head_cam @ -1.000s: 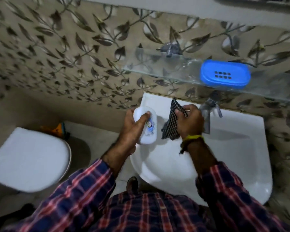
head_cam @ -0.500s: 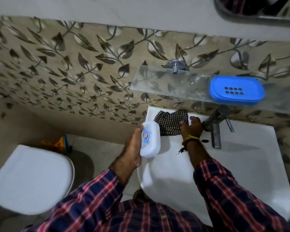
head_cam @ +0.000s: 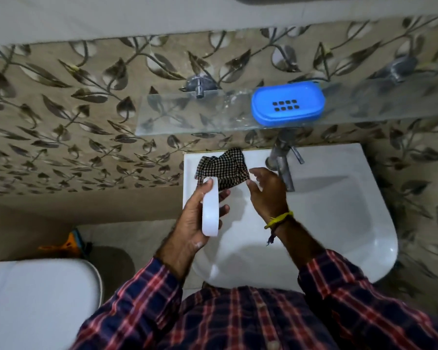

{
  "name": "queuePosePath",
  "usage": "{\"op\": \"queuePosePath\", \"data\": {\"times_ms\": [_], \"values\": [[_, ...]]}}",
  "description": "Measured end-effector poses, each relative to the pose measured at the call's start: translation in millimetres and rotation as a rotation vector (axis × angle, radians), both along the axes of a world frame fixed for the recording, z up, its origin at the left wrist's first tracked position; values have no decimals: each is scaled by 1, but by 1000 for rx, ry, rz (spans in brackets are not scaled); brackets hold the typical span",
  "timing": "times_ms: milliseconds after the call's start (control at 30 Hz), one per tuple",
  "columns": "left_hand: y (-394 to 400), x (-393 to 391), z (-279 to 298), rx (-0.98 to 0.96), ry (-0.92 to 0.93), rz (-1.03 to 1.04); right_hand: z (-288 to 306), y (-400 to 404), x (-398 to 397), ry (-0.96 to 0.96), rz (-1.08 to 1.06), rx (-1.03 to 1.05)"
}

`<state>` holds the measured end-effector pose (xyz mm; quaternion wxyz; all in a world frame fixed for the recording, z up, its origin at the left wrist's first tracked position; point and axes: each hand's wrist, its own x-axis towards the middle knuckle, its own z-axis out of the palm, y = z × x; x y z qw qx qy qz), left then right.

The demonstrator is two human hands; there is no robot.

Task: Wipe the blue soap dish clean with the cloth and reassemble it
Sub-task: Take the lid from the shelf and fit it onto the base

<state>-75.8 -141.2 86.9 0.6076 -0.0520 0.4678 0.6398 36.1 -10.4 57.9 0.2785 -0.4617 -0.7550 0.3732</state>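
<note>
The blue soap dish (head_cam: 287,103), with its slotted insert in place, sits on a glass shelf (head_cam: 187,117) above the basin. A black-and-white checked cloth (head_cam: 223,168) lies crumpled on the back left rim of the white washbasin (head_cam: 339,210). My left hand (head_cam: 195,218) grips a white bottle (head_cam: 210,207) over the basin's left edge, just in front of the cloth. My right hand (head_cam: 266,193) hovers beside the cloth with its fingers relaxed, holding nothing.
A metal tap (head_cam: 283,160) stands at the back of the basin, right of my right hand. A white toilet lid (head_cam: 36,306) is at the lower left, with an orange object (head_cam: 61,245) on the floor behind it. Leaf-patterned tiles cover the wall.
My right hand has laid the cloth on the basin's back rim and let it go, drawing back. My left hand has turned the white bottle edge-on.
</note>
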Motion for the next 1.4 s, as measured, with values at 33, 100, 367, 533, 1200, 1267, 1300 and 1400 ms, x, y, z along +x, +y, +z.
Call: {"op": "queuePosePath", "data": {"times_ms": [33,100,367,533,1200,1267,1300,1400], "values": [[3,4,3,-4,18,4,10,-1,5,38,-1,30],[9,11,12,-6,90,5,32,-2,13,105,21,147],[16,29,64,57,731,211,129,14,43,363,153,540],[33,31,100,133,1038,223,166,69,51,167,229,589],[84,20,149,278,1071,260,175,123,74,440,464,-7],[84,24,153,306,1095,212,176,106,80,605,453,-112],[84,27,154,318,1104,187,176,99,83,655,445,-152],[83,38,153,338,1106,144,173,78,88,700,447,-232]]}}
